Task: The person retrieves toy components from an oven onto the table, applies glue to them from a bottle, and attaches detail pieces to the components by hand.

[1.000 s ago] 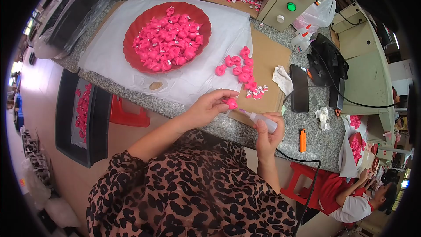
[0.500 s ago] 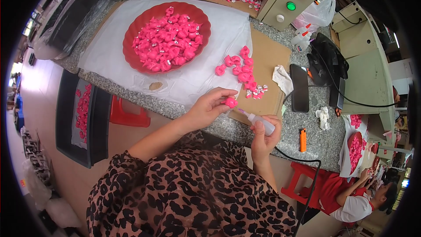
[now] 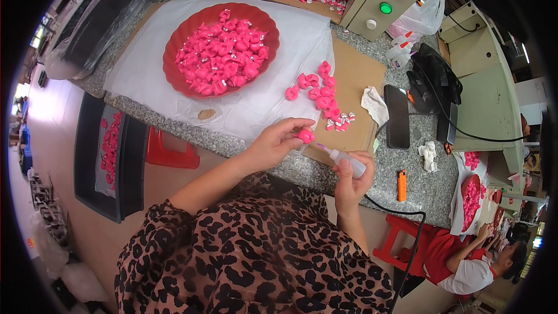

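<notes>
Between the thumb and fingers of my left hand [image 3: 278, 141] is a small pink plastic figure [image 3: 306, 136], held above the front edge of the bench. My right hand [image 3: 353, 180] is closed round a translucent squeeze bottle [image 3: 350, 164] whose thin purplish tip points at the figure, a short gap away. Just beyond my hands, a loose group of pink figures [image 3: 323, 102] lies on cardboard and white paper. Small white-and-pink pieces [image 3: 341, 121] lie beside that group. Farther left, a red scalloped bowl [image 3: 170, 67] is heaped with more pink figures.
On the right of the bench are a white cloth [image 3: 374, 105], a black phone [image 3: 397, 117], an orange lighter [image 3: 401, 186] and a black bag [image 3: 435, 79]. A box with coloured buttons [image 3: 385, 8] stands behind. A dark bin [image 3: 131, 166] is at left; a co-worker [image 3: 474, 267] sits at right.
The bottle in my right hand has shifted very slightly, its tip a bit farther from the pink figure. My left hand has barely moved.
</notes>
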`<state>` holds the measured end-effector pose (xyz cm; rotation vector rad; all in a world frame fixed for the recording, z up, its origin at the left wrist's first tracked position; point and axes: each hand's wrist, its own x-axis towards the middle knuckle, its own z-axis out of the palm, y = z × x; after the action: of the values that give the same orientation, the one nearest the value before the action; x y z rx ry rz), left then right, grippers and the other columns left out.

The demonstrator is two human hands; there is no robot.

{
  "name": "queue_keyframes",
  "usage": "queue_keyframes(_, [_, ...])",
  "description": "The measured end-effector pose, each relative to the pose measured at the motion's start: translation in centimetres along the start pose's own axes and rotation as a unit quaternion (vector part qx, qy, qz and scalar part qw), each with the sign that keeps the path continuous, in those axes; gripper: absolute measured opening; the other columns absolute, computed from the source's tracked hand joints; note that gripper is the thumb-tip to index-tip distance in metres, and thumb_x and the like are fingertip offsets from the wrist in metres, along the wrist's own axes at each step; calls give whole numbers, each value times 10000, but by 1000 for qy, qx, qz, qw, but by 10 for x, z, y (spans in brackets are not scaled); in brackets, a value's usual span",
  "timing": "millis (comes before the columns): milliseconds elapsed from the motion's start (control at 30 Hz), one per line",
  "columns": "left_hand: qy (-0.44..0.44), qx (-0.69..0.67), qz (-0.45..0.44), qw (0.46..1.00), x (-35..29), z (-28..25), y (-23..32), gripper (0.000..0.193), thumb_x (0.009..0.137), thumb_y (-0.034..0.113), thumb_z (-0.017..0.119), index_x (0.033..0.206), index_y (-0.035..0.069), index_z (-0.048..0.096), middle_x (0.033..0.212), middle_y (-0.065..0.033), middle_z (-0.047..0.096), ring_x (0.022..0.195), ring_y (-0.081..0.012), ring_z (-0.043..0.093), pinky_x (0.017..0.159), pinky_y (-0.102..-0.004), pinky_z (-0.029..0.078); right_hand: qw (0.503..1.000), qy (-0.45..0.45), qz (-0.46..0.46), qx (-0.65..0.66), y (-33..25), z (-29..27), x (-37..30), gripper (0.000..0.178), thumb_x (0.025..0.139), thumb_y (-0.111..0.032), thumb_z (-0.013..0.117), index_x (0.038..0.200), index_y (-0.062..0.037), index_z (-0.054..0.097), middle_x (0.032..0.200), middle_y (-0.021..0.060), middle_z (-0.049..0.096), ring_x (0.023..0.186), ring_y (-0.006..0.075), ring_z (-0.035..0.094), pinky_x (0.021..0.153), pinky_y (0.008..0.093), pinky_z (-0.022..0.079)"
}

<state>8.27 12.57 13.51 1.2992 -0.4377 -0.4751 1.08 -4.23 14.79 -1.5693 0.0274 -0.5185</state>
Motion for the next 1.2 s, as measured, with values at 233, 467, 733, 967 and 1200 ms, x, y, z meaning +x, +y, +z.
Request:
queue_keyframes(233, [-4, -1, 4, 1000, 0, -1, -1, 360, 815, -19, 446, 1171, -5, 400, 1131, -67, 441, 1010, -119, 453, 856, -254, 386, 1000, -2, 0, 12, 1, 0, 0, 132, 804, -69, 514, 885, -1, 435, 857, 76, 446, 581, 101, 476, 516, 189, 411])
queue_keyframes(467, [-1, -1, 8, 1000, 0, 0, 0, 362, 801, -36, 455, 1159, -3, 410, 1119, -74, 428, 1024, -136, 449, 877, -270, 386, 1000, 2, 2, 10, 2, 0, -3, 142, 804, -83, 518, 887, -2, 436, 856, 79, 449, 582, 105, 482, 510, 189, 404])
queue_keyframes(733, [28, 23, 60, 998, -1, 4, -10, 371, 747, -73, 503, 1103, 16, 446, 977, -61, 434, 940, -138, 468, 860, -264, 405, 994, 50, 49, 82, 0, 2, -3, 145, 799, -93, 523, 878, -6, 438, 838, 77, 458, 563, 111, 485, 495, 197, 391])
queue_keyframes(967, [70, 171, 89, 979, -2, 9, -6, 355, 695, -70, 549, 1027, 36, 482, 878, -75, 453, 829, -166, 497, 737, -258, 459, 997, 36, 44, 43, 1, 4, -9, 135, 797, -82, 520, 874, -5, 441, 836, 77, 460, 567, 114, 490, 500, 195, 392])
queue_keyframes(1200, [79, 202, 115, 969, -2, 8, -7, 366, 680, -75, 555, 1022, 35, 485, 878, -81, 457, 815, -177, 501, 720, -258, 460, 1000, 11, 18, 12, 0, 7, -10, 129, 802, -71, 516, 879, 2, 441, 842, 82, 461, 574, 118, 493, 497, 199, 403])
